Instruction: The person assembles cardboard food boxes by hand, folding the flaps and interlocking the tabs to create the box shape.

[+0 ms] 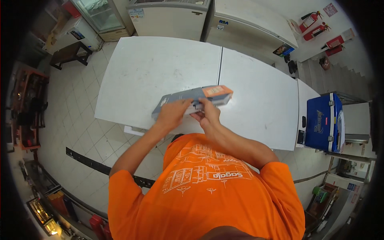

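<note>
A long, flat cardboard box, grey-blue with an orange patch at its right end, is in both my hands near the front edge of a white surface. It slants, its right end farther from me than its left. My left hand lies over the near left part of the box, fingers bent against its top and near side. My right hand pinches the near side around the middle, thumb on top and fingers underneath. A white strip shows along the near side between my hands. Whether the box rests on the surface is hard to tell.
A dark seam divides the white surface. A blue cooler box stands at the right end. Chest freezers line the far side, with red fire extinguishers at the far right. A low dark bench stands on the tiled floor at left.
</note>
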A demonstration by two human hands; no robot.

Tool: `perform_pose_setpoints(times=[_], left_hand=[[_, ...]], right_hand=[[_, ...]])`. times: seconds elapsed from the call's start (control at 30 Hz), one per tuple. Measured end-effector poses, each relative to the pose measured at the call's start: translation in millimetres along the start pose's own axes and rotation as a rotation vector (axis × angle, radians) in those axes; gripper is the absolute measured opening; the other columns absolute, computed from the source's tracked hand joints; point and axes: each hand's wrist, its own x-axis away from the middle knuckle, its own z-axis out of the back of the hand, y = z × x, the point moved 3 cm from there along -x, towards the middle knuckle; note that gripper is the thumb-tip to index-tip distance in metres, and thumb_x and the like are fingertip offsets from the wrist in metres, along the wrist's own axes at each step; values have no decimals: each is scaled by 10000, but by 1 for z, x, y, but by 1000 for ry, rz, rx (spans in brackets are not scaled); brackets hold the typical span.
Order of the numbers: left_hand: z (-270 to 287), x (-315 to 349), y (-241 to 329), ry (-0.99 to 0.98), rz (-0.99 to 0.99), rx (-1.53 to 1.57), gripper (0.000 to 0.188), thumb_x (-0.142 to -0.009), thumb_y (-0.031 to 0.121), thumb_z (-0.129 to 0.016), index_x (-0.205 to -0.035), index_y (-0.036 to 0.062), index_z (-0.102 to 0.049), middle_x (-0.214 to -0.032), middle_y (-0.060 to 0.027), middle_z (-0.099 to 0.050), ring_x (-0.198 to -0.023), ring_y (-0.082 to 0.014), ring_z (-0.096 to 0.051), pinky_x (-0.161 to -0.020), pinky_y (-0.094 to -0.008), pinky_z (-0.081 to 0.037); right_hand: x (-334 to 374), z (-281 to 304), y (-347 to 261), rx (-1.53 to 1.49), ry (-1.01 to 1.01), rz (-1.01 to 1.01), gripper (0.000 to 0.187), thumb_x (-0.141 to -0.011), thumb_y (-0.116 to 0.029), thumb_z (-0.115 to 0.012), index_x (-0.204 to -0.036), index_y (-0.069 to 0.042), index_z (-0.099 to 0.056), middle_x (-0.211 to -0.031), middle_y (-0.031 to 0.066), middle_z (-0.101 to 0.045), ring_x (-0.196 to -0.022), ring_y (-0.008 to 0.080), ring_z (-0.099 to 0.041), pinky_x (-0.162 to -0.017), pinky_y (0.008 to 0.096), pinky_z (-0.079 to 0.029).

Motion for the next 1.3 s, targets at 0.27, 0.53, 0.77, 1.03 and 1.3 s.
perform_pose_setpoints(times=[0.27,0.53,0.77,1.03,1.3], left_hand=[[77,-30,-45,-97,281,107,659,-700,141,-758,-1321,76,-549,-989,-192,-696,-873,-325,-690,-770,-430,-548],[35,7,-167,-30,650,786,710,-684,96,-854,-1309,-46,-550,-1137,-154,-687,-1037,-226,-668,-897,-324,-533],[-32,63,-239,74,773,606,838,-739,221,-856,-1395,-88,-438,-1288,-246,-580,-1158,-317,-600,-990,-401,-485],[-48,66,-211,81,837,-28,990,-720,381,-865,-1437,-79,-361,-1369,-274,-445,-1300,-405,-408,-1059,-490,-414],[-46,68,-198,201,887,-125,886,-691,356,-888,-1333,-40,-423,-1340,-238,-482,-1273,-370,-462,-999,-448,-472]], right_hand=[[16,19,-46,336,-519,339,390,-932,-108,-599,-1299,10,-544,-1223,135,-610,-1065,266,-651,-880,329,-539],[3,162,-49,407,-224,471,372,-955,-157,-585,-1279,23,-562,-1182,157,-677,-1036,271,-694,-883,342,-558],[-5,246,3,179,114,293,372,-962,-148,-561,-1278,47,-539,-1159,204,-675,-996,280,-707,-793,328,-594],[-11,236,7,228,48,233,341,-968,-133,-538,-1264,37,-544,-1145,194,-681,-967,266,-712,-792,317,-598],[-20,211,-4,354,-55,246,326,-971,-135,-524,-1248,34,-558,-1132,189,-686,-965,257,-711,-798,317,-588]])
